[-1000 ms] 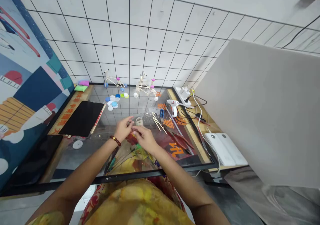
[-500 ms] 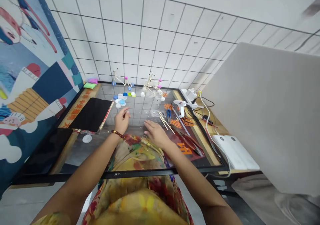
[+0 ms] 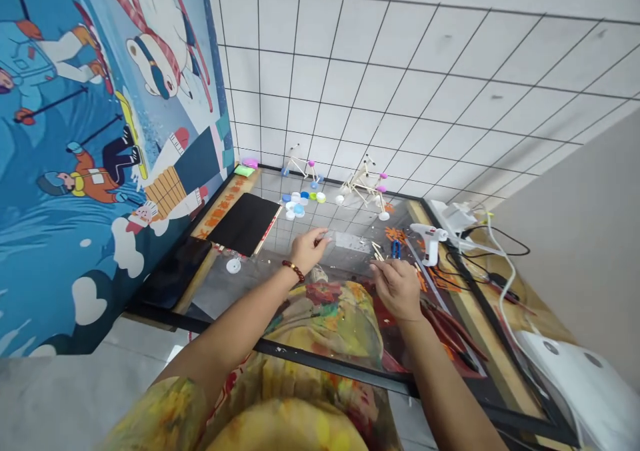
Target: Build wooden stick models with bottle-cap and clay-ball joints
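Left hand (image 3: 306,249) half-curled, right hand (image 3: 399,287) more tightly bent beside slim wooden sticks (image 3: 377,249), over glossy tabletop (image 3: 278,239). I cannot tell whether either holds anything

Right hand (image 3: 399,289) hiding the near ends of thin wooden sticks (image 3: 378,251); anything pinched in the left hand (image 3: 307,249) too small to tell; at far left, skier mural (image 3: 90,184) cut off; at near right, white case (image 3: 570,377) cropped by the picture's edge
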Action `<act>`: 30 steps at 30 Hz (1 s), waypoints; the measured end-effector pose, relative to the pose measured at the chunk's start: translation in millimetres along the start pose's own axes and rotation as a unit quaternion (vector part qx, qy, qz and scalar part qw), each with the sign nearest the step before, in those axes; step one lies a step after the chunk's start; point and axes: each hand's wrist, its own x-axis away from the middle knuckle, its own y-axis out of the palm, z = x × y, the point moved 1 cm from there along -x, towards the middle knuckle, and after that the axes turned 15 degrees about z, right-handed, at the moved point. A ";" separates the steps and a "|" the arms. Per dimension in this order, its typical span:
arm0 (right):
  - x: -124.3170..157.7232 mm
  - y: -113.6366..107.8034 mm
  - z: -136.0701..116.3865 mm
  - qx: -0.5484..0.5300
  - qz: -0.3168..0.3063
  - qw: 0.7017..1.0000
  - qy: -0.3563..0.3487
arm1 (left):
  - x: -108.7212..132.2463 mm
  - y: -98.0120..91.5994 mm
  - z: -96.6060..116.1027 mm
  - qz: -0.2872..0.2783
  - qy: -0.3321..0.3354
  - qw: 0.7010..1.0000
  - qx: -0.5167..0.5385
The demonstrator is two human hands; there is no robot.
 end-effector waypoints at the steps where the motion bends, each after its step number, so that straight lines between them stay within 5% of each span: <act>1: 0.4 0.3 0.4 -0.001 0.001 1.000 0.001 | 0.6 -0.1 0.9 -0.006 0.013 1.000 -0.007; 13: -3.7 4.6 -13.0 -0.027 -0.018 0.999 -0.004 | 5.2 -6.5 14.6 -0.056 0.102 0.989 -0.089; 18: -5.8 2.6 -19.5 -0.046 -0.022 0.999 -0.002 | -8.5 -36.9 24.0 -0.086 0.179 0.927 -0.317; 23: -9.5 -3.5 -30.1 -0.066 -0.036 0.997 -0.016 | -32.9 -71.3 11.0 -0.004 0.102 0.882 -0.460; 30: -10.7 -4.7 -39.4 -0.093 -0.056 0.994 -0.026 | -37.1 -73.2 -0.7 -0.029 0.106 0.838 -0.534</act>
